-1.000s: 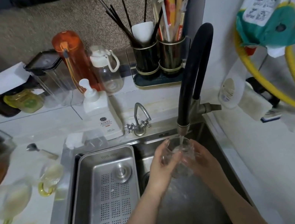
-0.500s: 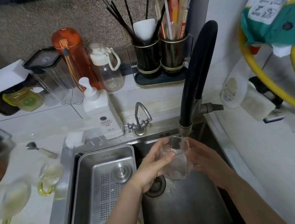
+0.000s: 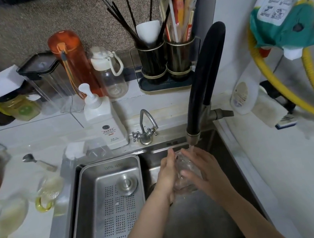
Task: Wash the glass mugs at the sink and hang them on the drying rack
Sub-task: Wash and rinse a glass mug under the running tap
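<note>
A clear glass mug (image 3: 183,173) is held between both hands over the steel sink (image 3: 200,221), just below the black faucet (image 3: 204,82), whose water runs onto it. My left hand (image 3: 168,174) presses against the mug's left side with fingers pointing up. My right hand (image 3: 200,168) wraps over its right side, fingers across the front. Two more glass mugs with yellow handles, one (image 3: 49,194) near the sink's left edge and one (image 3: 2,219) farther left, stand on the counter. No drying rack is in view.
A perforated steel drain tray (image 3: 114,205) fills the sink's left half. Behind the sink stand a white soap pump bottle (image 3: 104,119), a small chrome tap (image 3: 145,129), bottles, jars and a utensil holder (image 3: 165,63). A yellow hose (image 3: 292,100) hangs at the right.
The mug has tipped from upright under the stream to held lower between both palms. My left hand turned its fingers upward, and my right hand slid over the front.
</note>
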Demonstrator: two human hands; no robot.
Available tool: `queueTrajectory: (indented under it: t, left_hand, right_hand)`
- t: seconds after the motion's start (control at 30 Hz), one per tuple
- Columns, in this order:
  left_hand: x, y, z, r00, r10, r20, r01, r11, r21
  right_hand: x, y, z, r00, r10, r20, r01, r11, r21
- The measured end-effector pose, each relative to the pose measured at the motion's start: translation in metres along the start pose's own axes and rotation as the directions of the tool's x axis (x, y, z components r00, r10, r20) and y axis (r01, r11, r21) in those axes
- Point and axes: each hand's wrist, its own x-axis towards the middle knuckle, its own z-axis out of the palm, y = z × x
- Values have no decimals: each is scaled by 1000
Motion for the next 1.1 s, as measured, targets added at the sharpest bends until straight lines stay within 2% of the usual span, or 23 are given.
queueTrajectory:
  t: [0.07, 0.13, 0.17, 0.23, 0.33, 0.4, 0.43, 0.53, 0.63, 0.7, 0.77, 0.83, 0.9, 0.97, 1.03, 1.1]
  left_hand:
    - [-1, 1, -5, 1000, 5, 9, -5, 998, 55]
    - [-1, 2, -13, 997, 50, 64, -59, 989, 136]
    - [-2, 2, -18, 991, 80, 104, -96, 984, 153]
    - [-5, 3, -25, 981, 133, 144, -152, 979, 135]
    - [-7, 4, -28, 981, 173, 89, -179, 982, 67]
    - [-7, 3, -26, 982, 190, 22, -191, 980, 51]
    - [-8, 2, -24, 979, 202, -4, -202, 979, 40]
    - [-9, 1, -19, 972, 231, -47, -230, 973, 27]
    - [-14, -2, -18, 971, 235, -32, -235, 972, 20]
    - [-16, -5, -22, 968, 246, 42, -248, 967, 61]
    - [-18, -7, -27, 956, 266, 120, -281, 950, 132]
    - [-16, -5, -30, 937, 337, 90, -349, 908, 230]
    - [-13, -4, -30, 921, 388, 17, -379, 887, 264]
    - [-11, -2, -28, 926, 373, -54, -356, 913, 198]
    - [-7, 0, -27, 929, 349, -125, -338, 936, 96]
    - [-7, 0, -24, 916, 378, -136, -370, 926, 79]
  right_hand:
    - [4, -4, -3, 998, 68, 6, -67, 955, 287]
    - [13, -4, -10, 964, 252, 87, -254, 770, 585]
    - [19, -1, -14, 933, 326, 150, -343, 686, 642]
    - [29, 2, -17, 899, 380, 220, -426, 635, 645]
    - [35, -2, -16, 885, 436, 165, -432, 637, 638]
    - [33, -7, -11, 874, 469, 127, -415, 584, 697]
    - [30, -9, -9, 888, 449, 103, -387, 606, 695]
    - [26, -10, 1, 951, 309, 6, -260, 787, 559]
    - [31, -18, 1, 977, 206, -62, -145, 844, 517]
    - [33, -19, -2, 972, 229, -59, -155, 806, 572]
    - [33, -15, -5, 924, 383, 12, -288, 672, 682]
    - [35, -12, -6, 883, 452, 126, -390, 556, 734]
    - [32, -13, -3, 884, 449, 133, -398, 570, 719]
    - [27, -18, -2, 939, 337, 72, -290, 659, 694]
    - [25, -16, 6, 971, 225, 81, -229, 773, 592]
    - [26, -14, 9, 948, 307, 79, -303, 805, 510]
